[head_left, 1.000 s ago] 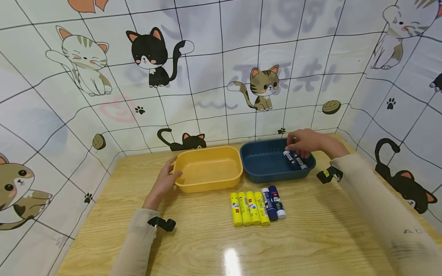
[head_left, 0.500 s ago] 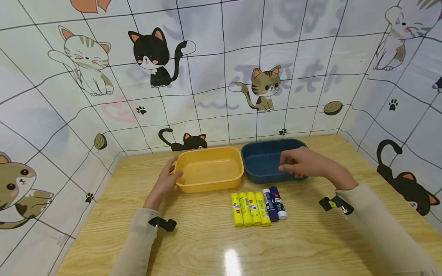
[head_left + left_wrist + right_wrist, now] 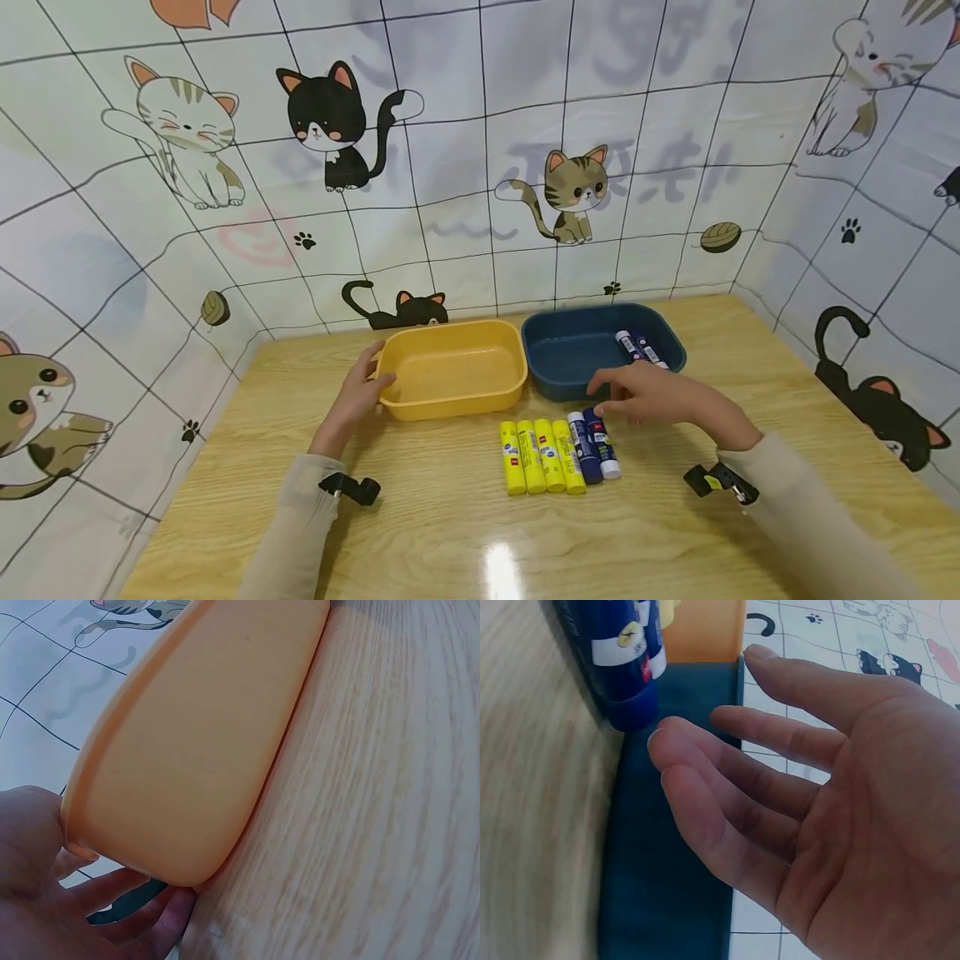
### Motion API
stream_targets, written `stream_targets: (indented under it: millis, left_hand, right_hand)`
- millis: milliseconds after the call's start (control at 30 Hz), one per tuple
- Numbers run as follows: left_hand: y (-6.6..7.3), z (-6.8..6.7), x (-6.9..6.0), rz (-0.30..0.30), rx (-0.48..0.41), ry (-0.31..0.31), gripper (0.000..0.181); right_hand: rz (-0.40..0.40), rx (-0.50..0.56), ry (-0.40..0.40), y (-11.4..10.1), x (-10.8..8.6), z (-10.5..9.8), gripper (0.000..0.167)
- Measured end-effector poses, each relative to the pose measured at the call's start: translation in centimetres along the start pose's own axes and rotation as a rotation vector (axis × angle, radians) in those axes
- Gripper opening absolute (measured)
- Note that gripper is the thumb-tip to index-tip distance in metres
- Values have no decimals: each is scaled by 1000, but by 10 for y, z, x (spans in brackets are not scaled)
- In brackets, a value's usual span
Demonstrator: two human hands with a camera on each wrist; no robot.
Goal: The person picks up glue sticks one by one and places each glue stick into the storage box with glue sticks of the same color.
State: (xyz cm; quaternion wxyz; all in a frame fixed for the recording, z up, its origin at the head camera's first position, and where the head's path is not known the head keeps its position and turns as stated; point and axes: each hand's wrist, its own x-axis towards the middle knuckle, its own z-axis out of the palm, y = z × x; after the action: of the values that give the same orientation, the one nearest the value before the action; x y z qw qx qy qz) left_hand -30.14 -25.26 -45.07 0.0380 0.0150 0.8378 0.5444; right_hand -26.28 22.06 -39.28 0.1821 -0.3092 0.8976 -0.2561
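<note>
A pale wood-grained table [image 3: 420,517] carries a yellow tray [image 3: 450,375] toward the far side; just beside it, right, a dark blue tray [image 3: 573,354]; nearer, four yellow glue sticks [image 3: 547,457] in a row; at their right, two dark blue glue sticks [image 3: 600,442].

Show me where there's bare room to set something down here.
Bare table lies between the left hand and the yellow sticks, and right of the blue tray. The yellow tray is empty; the blue one's left part is too. It's crowded around the right hand, by that tray's near side and the blue sticks outside it.
</note>
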Motion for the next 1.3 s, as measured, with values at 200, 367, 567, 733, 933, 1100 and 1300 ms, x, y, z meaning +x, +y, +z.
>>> stream_targets:
  millis: [200,367,567,733,933,1100,1300]
  left_hand:
    - [0,0,-1,-3,14,0,70]
    - [-2,-1,0,0,14,-3,70]
    - [-4,-1,-1,-4,16,0,71]
    - [-4,-1,0,-8,29,6,70]
    - [-4,-1,1,-6,-3,-2,72]
    - [-4,0,0,-3,2,1,71]
    - [-3,0,0,3,6,7,71]
  right_hand:
    - [-9,47,-23,6,0,9,40]
    - [12,90,-53,12,0,13,44]
    - [138,195,-160,16,3,21,60]
    - [210,212,-196,13,3,25,75]
    - [214,211,-202,13,4,27,74]
    - [233,220,-190,13,5,28,71]
    - [228,213,-195,11,5,29,67]
